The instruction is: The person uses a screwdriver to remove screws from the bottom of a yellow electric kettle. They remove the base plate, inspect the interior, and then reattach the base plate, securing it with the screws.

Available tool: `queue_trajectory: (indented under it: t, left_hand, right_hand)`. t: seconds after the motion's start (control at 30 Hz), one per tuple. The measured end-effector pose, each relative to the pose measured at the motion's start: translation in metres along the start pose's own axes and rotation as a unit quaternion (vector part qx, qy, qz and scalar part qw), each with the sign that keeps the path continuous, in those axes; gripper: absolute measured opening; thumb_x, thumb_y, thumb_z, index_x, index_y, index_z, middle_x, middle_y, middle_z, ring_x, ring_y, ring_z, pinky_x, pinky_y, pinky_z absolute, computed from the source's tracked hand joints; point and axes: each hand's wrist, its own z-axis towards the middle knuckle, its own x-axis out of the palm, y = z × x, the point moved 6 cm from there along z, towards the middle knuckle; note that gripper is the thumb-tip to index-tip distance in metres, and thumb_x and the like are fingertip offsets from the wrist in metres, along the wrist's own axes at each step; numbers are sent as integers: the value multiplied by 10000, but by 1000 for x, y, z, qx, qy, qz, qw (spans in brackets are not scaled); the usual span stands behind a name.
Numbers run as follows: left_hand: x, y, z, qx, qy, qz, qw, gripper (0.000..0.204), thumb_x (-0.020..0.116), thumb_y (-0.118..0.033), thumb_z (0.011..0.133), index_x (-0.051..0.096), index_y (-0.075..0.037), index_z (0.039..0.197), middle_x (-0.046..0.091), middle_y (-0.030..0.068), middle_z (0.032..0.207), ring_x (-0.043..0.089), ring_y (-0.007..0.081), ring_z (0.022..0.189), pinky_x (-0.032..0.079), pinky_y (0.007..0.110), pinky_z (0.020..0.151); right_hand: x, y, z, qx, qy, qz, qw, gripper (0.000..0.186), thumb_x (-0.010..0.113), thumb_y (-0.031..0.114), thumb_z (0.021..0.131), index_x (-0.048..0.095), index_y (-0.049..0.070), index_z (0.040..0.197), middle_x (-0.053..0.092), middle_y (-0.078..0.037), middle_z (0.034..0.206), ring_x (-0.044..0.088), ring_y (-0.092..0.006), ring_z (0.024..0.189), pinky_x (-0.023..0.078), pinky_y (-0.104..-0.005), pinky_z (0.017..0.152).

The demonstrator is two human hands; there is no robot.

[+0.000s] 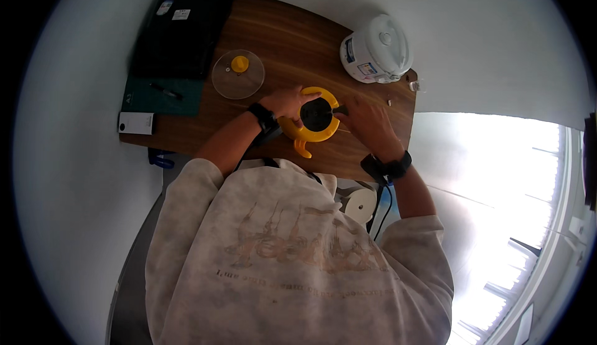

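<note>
A round yellow pot (324, 135) with a dark inside and an orange-yellow handle (302, 149) stands on the wooden table in front of me. My left hand (288, 104) grips its left side, with the thumb and a finger apart over the rim. At the right rim, my right hand (364, 120) has its fingers closed around something dark and slim that reaches over the pot's opening. Most of that thing is hidden by the fingers. To the left of the pot lies a clear round lid (231, 85) with a yellow knob (240, 64).
A white rice cooker (376, 49) stands at the back right, with a small clear container (418, 85) by the table edge. At the left are a black bag (177, 43), a green cutting mat (140, 93), a black pen (165, 91) and a white box (136, 123). A white roll (359, 207) sits below the table.
</note>
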Motion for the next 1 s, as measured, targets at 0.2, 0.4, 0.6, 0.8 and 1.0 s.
queue_trajectory:
  t: [0.2,0.4,0.6,0.8,1.0]
  left_hand:
    - [1,2,0,-6,2,-11,1000,1167,922,-359,677,210,-378,1601,413,201,1492,527,377,1307,495,462,1036]
    - [-4,-5,-6,-10,5,-26,1000,1154,922,-355,677,232,-346,1602,418,214,1474,495,384,1328,456,452,1084]
    - [1,0,-2,17,-34,-2,999,1158,925,-402,663,240,-370,1596,494,190,1391,550,365,1268,498,455,1012]
    - [4,3,0,10,-33,-16,999,1163,931,-387,656,244,-371,1594,486,192,1397,549,376,1270,496,463,1014]
    - [-2,-5,-7,-8,-3,-42,999,1155,924,-360,679,228,-355,1601,372,224,1518,491,391,1339,463,459,1075]
  right_hand:
    - [-12,7,-6,65,57,1,996,407,667,285,908,531,26,1190,667,-195,1023,685,-355,902,550,-438,712]
    - [-11,12,-6,-105,-61,128,984,336,637,188,925,525,42,1207,662,-196,1015,651,-414,945,539,-465,776]
    - [-6,2,6,47,7,64,997,282,698,243,913,618,43,1094,685,-173,888,665,-397,877,531,-465,803]
    - [-22,6,2,26,-45,49,997,352,725,273,881,607,45,1122,682,-188,941,677,-365,924,552,-488,736]
    - [-8,-1,3,-90,-68,95,989,378,739,258,866,607,20,1128,675,-189,938,675,-367,909,548,-478,714]
